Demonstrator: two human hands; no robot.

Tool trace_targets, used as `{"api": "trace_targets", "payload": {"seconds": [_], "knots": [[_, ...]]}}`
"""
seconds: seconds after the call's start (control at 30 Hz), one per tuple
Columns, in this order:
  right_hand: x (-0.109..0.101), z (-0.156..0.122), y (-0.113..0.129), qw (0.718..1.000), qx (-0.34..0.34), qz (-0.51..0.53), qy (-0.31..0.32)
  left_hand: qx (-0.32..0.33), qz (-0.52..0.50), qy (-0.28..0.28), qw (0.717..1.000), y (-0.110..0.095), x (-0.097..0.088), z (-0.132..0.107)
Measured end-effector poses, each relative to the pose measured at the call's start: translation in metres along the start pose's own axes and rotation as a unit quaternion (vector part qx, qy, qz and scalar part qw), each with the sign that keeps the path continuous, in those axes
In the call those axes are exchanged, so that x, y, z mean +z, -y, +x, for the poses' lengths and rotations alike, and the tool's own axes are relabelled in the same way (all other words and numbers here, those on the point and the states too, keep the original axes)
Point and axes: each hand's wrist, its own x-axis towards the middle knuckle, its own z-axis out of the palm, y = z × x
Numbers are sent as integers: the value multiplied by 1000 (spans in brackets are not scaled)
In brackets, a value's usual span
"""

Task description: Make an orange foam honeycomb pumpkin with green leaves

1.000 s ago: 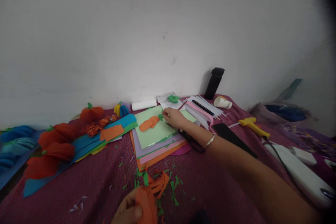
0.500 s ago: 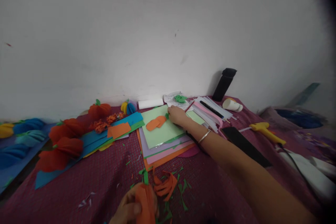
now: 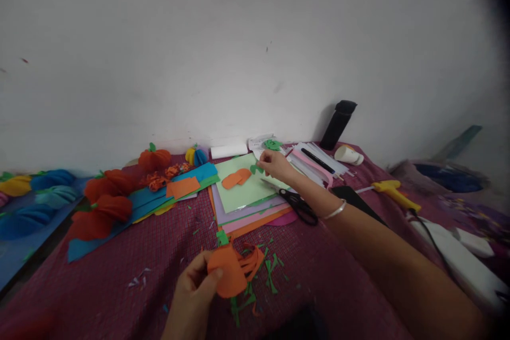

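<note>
Between the thumb and fingers of my left hand (image 3: 198,284) is an orange paper cutout (image 3: 226,272) with rounded corners, held low over the table's front. Farther back, my right hand (image 3: 275,164) is closed in a pinch on a small green paper piece (image 3: 255,169) above the pale green sheet (image 3: 231,203). Two overlapping orange cutouts (image 3: 236,178) lie on that sheet, left of my right fingers. Black-handled scissors (image 3: 297,203) rest below my right wrist, blades partly apart. Curled orange paper strips (image 3: 252,261) lie beside the cutout in my left hand.
Red paper pumpkins (image 3: 107,215) and blue paper strips (image 3: 149,199) are on the left. Green scraps (image 3: 271,272) litter the maroon cloth (image 3: 159,276). A black bottle (image 3: 338,125), a white bottle (image 3: 348,154) and a yellow glue gun (image 3: 396,194) with its cord are on the right.
My left hand has turned the orange cutout so its broad face shows. My right hand has shifted slightly right with the green piece. The scissors now show below my right wrist.
</note>
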Motion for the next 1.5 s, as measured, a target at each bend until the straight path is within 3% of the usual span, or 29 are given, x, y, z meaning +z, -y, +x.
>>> {"api": "trace_targets", "payload": {"seconds": [0.13, 0.2, 0.27, 0.33, 0.53, 0.83, 1.07, 1.27, 1.5], "knots": [[7, -65, 20, 986, -4, 160, 51, 51, 95, -38, 993, 1, 2, -3], [13, -98, 25, 913, -2, 393, 104, 53, 114, -35, 991, 1, 4, -5], [19, -124, 26, 847, 11, 513, 136, 48, 122, -33, 991, 3, 6, -8], [22, -141, 24, 823, 25, 547, 149, 47, 119, -34, 991, 4, 9, -9], [25, -165, 14, 815, 64, 553, 158, -2, 56, -12, 998, 7, 12, -12], [40, -174, 8, 795, 91, 580, 154, -68, -30, 54, 996, 2, 14, -15], [33, -177, 11, 831, 92, 524, 161, -50, 39, 41, 997, 2, 12, -16], [30, -181, 10, 796, 79, 554, 228, -19, 76, 29, 997, 3, 11, -16], [26, -178, 7, 840, 72, 502, 190, -29, 112, 33, 993, -1, 14, -19]]}}
